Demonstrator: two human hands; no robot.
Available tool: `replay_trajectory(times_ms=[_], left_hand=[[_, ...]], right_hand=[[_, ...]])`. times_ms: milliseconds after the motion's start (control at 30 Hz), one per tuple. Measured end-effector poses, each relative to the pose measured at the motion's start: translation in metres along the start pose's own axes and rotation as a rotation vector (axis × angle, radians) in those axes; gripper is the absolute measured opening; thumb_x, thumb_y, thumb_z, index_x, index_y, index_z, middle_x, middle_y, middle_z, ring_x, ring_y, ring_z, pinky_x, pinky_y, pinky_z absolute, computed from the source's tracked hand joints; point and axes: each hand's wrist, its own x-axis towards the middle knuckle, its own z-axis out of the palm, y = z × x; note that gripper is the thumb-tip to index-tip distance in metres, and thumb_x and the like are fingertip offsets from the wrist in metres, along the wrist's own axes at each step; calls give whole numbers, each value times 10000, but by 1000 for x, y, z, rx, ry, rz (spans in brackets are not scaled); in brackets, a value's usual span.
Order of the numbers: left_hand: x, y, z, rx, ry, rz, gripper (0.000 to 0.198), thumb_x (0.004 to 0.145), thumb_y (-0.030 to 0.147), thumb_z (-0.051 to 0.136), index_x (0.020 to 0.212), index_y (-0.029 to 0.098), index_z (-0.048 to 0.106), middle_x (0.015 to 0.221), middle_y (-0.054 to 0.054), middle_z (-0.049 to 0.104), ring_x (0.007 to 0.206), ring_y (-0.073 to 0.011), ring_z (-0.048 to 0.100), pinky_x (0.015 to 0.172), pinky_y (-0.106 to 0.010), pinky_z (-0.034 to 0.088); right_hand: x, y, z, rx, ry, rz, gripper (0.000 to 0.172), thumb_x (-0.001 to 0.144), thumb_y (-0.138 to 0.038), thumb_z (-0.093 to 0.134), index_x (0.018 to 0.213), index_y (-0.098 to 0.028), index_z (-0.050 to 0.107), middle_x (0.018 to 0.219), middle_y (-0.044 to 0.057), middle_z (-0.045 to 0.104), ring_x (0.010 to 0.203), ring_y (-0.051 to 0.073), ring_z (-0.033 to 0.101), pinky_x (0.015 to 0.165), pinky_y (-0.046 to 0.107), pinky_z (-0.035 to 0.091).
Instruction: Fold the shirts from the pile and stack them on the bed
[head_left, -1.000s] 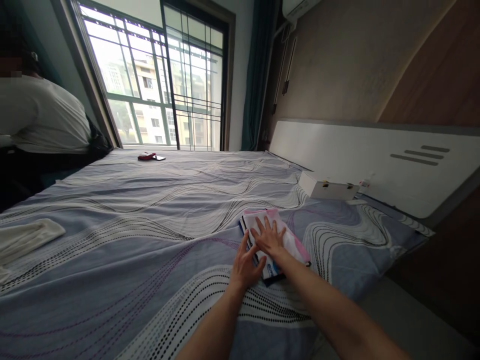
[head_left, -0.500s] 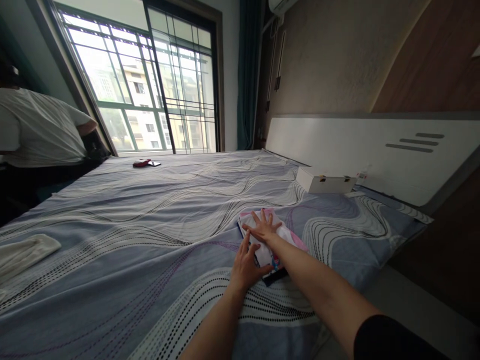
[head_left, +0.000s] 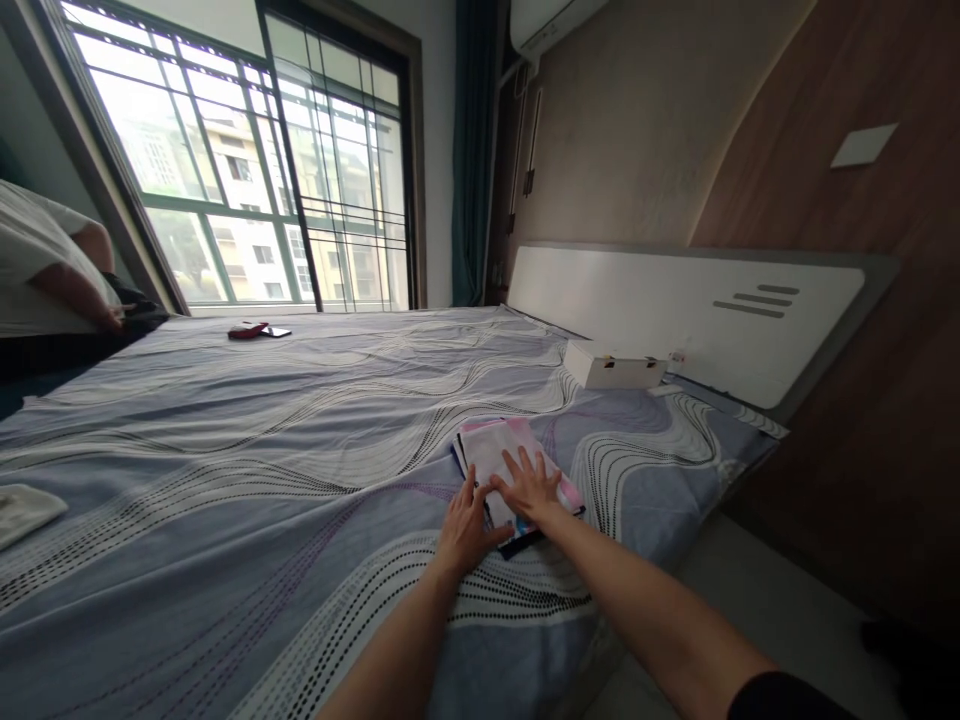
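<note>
A folded piece of white and pink cloth (head_left: pixel 489 442) lies on the bed, with dark blue fabric showing under its edges. Across its top my right hand (head_left: pixel 529 488) rests palm down with the fingers spread. My left hand (head_left: pixel 463 532) is at the near left edge of the fold, its fingers stretched along the side and its thumb apart. Neither hand grasps the cloth. Part of the cloth's near side is hidden under my hands.
The bed (head_left: pixel 300 430) has a grey-blue wavy-patterned sheet. A white box (head_left: pixel 615 368) stands by the headboard (head_left: pixel 637 290), a red item (head_left: pixel 246 331) and a phone-like slab (head_left: pixel 277 332) farther back. White cloth (head_left: pixel 26 512) lies left. Another person (head_left: pixel 45 260) handles dark fabric.
My right hand has slid from the far part of the folded cloth towards its near right part. My left hand stays by the left edge. The view has turned slightly right.
</note>
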Motion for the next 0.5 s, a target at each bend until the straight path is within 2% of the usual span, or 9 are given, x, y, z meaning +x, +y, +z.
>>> replay_trajectory(times_ms=[67,133,233,300,367,433,500], left_hand=[[-17,-2,-9,53,-34,-12,852,813,491,668,1526,245,271,1668,-162,174,1496,-318,295,1171,-553,312],[-43,-4,-26,142,-60,-72,854,879,466,575,1577,201,161,1661,-171,189,1512,-296,256,1198,-545,270],[-91,-11,-67,315,-116,-207,669,933,414,467,1553,219,308,1652,-122,242,1520,-292,231,1226,-535,214],[-127,-19,-101,395,-146,-288,583,955,427,415,1516,271,399,1644,-79,274,1524,-293,214,1231,-548,192],[-164,-28,-135,435,-155,-359,568,966,450,385,1514,305,405,1647,-51,265,1528,-283,200,1232,-548,189],[-199,-37,-163,457,-149,-423,575,967,465,380,1521,312,391,1650,-43,249,1530,-275,197,1233,-542,190],[-231,-44,-183,476,-129,-473,574,966,467,387,1520,315,393,1650,-38,248,1531,-272,197,1233,-545,189]], right_hand=[[3,0,-2,-5,-7,22,780,877,-818,194,1567,-453,189,1683,-16,111,1512,377,30,1089,756,95],[7,1,-8,-15,-28,50,778,878,-814,208,1567,-454,184,1685,-15,99,1514,371,30,1087,757,103],[8,-1,-18,-12,-100,78,772,885,-794,234,1570,-444,180,1688,-13,79,1519,370,33,1095,749,100],[-6,-11,-18,-25,-97,110,784,901,-767,227,1585,-385,187,1687,35,95,1517,391,40,1100,752,52],[-37,-32,-5,-62,38,107,795,930,-715,213,1603,-295,166,1681,105,102,1515,407,30,1104,746,-12],[-85,-63,20,-97,223,-25,775,959,-649,228,1612,-246,121,1681,128,84,1523,385,0,1120,720,-33],[-139,-99,50,-108,176,-264,731,964,-615,272,1606,-286,157,1680,84,125,1530,356,27,1145,691,-10]])
